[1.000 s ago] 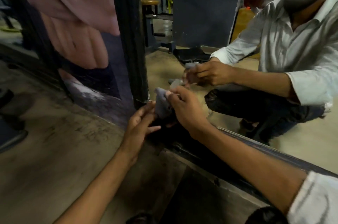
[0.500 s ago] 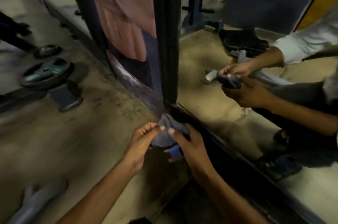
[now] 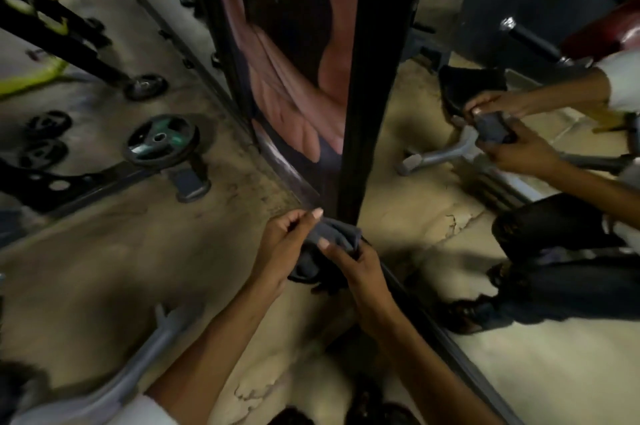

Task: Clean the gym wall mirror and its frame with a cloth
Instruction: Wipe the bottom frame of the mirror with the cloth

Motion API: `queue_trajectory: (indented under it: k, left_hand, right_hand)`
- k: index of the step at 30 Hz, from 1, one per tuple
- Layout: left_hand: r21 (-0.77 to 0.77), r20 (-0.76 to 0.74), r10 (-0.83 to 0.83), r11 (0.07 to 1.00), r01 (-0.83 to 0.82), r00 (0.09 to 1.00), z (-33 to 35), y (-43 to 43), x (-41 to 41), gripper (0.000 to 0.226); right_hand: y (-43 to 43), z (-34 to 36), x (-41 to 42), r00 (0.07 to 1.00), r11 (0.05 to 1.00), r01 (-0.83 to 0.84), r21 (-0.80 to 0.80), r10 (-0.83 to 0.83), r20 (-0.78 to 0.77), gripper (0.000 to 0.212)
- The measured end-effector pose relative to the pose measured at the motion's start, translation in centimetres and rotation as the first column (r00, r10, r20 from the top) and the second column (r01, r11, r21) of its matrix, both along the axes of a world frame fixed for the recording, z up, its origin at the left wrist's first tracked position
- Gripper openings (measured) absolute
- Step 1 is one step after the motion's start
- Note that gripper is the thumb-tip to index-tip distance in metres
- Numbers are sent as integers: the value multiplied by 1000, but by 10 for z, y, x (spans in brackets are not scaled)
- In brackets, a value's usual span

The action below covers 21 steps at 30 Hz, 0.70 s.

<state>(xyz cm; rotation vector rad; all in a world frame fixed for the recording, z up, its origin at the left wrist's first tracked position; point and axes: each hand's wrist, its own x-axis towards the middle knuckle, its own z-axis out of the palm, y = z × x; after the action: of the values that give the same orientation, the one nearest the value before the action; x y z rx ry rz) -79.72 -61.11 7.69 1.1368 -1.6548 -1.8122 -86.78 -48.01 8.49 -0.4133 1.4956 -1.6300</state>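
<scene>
My left hand and right hand both pinching the grey cloth, bunched at the foot of the black mirror frame, weight plate well left of the frame

cloth mostly buried under my L hand + R hand, shape unclear. frame btm corner hidden behind it. mirror cut off at 3 o'clock edge. plates at 9 o'clock blurred.
</scene>
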Motion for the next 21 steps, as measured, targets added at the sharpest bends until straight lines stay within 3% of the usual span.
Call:
queue_trajectory:
  k: [4,8,13,18,21]
  left_hand:
    - [-142,40,-17,990,22,999,100,3,3,31]
    - [-224,41,-75,971,82,996,153,4,11,46]
    - [-279,67,-51,958,67,996,173,-19,22,46]
    - [-241,33,-123,962,127,992,192,-77,27,37]
    - [-354,-11,-195,918,179,981,221,-126,11,33]
  right_hand:
    - [4,97,-3,995,1000,-22,4,21,100,32]
    - [4,158,0,975,994,-85,-69,97,202,25]
    - [-15,182,3,980,994,-103,-40,108,164,33]
    - [-52,189,3,993,993,-110,48,109,39,23]
    - [-81,222,-8,997,999,-23,29,25,-74,27]
